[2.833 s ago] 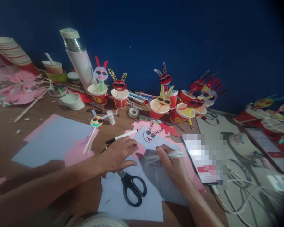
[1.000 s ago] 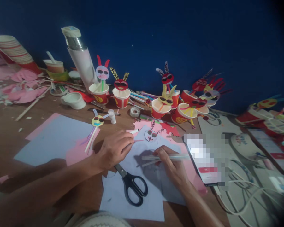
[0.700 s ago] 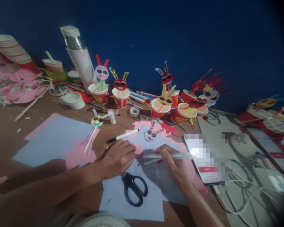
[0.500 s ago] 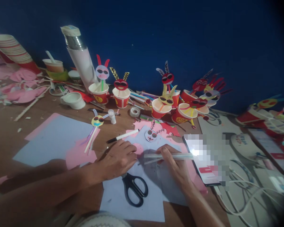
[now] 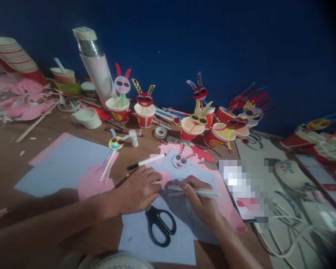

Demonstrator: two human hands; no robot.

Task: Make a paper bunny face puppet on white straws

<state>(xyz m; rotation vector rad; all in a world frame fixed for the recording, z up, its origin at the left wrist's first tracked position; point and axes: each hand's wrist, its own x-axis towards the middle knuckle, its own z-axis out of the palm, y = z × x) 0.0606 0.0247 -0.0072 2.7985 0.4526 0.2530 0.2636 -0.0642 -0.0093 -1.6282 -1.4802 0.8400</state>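
My left hand [image 5: 141, 188] rests over the papers with its fingers curled together, their tips on the edge of a pink paper circle [image 5: 165, 178]. A few thin translucent sticks [image 5: 208, 192] are gripped in my right hand [image 5: 201, 200], their left ends close to that circle. Black-handled scissors [image 5: 161, 226] lie below my left hand, their blades mostly hidden. Beyond the hands is a pale paper face [image 5: 179, 161] with dark eyes and feelers. A white marker with a black end [image 5: 146, 161] lies above my left hand.
Red paper cups with paper-faced puppets [image 5: 192, 129] line the back, before a blue wall. A thermos [image 5: 96, 71], tape roll [image 5: 160, 132] and small white bottle [image 5: 133, 138] stand nearby. A phone [image 5: 236, 190] and white cables [image 5: 285, 243] lie right.
My right hand has shifted left and slightly down, bringing the stick ends nearer the pink circle. The left hand stays nearly in place. The view has moved slightly.
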